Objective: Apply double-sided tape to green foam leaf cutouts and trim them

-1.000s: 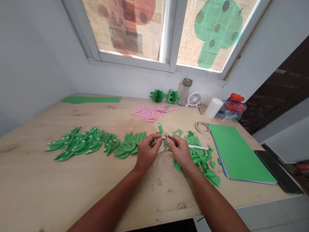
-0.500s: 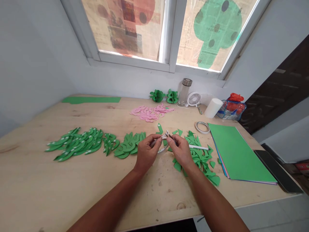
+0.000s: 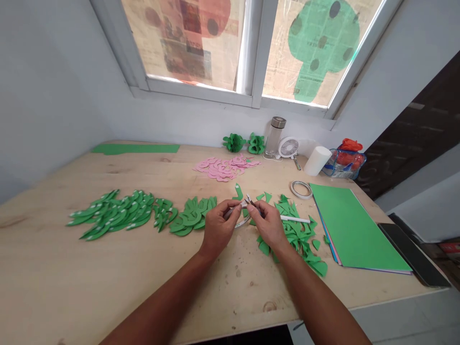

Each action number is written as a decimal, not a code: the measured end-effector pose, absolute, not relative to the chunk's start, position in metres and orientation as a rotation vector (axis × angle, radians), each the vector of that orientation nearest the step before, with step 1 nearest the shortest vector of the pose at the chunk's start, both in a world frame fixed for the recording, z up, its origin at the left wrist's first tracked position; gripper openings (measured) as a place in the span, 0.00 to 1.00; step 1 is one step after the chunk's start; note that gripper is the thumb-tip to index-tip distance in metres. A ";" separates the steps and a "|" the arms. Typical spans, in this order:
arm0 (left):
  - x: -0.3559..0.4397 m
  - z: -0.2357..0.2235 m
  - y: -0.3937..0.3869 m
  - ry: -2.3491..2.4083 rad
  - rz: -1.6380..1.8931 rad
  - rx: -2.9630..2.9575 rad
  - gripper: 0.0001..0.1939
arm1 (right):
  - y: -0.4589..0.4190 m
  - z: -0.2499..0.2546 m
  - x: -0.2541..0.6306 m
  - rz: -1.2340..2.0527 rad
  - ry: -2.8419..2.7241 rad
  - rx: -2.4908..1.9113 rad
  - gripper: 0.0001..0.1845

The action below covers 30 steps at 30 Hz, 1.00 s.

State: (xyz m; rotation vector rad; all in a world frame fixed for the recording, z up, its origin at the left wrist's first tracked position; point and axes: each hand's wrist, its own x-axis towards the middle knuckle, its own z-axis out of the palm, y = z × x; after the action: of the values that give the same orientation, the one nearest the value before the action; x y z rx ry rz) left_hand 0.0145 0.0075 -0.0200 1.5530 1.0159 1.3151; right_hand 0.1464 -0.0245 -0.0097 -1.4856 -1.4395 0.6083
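My left hand [image 3: 220,225] is closed on a thin roll of white tape [image 3: 244,221], whose ring shows below the fingers. My right hand [image 3: 269,221] grips small scissors [image 3: 248,202], their tips meeting the tape's free end between both hands. Just beyond the fingertips lies a green paper piece [image 3: 237,192] with a white patch at its tip. Left of my left hand rests a pile of curved green cut-outs [image 3: 192,215]. Green paper scraps [image 3: 296,235] spread beside and under my right hand, with a white pen [image 3: 295,219] among them.
Taped green cut-outs [image 3: 115,213] lie at left, pink cut-outs [image 3: 223,167] behind. A second tape roll [image 3: 301,189], green sheets [image 3: 355,230] and a dark phone-like slab [image 3: 413,254] are at right. A glass bottle [image 3: 275,136], small fan [image 3: 288,147] and white roll [image 3: 317,161] line the wall.
Both hands stay almost in place over the table. The scissors' blades look slightly more spread at the tape; nothing else has visibly moved.
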 end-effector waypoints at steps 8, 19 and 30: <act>0.015 -0.023 0.009 1.005 1.320 1.565 0.08 | -0.025 -0.010 0.146 0.616 -1.442 -1.471 0.18; 0.015 -0.023 0.009 1.014 1.305 1.545 0.07 | -0.024 -0.008 0.148 0.550 -1.433 -1.501 0.19; 0.015 -0.022 0.009 0.977 1.311 1.519 0.07 | -0.027 -0.008 0.146 0.496 -1.523 -1.542 0.18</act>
State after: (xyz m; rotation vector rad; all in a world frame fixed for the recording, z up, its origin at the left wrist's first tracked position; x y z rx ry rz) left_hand 0.0151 0.0091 -0.0221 1.5189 0.9774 1.3111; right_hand 0.1464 -0.0274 -0.0084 -1.5416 -1.5227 0.4964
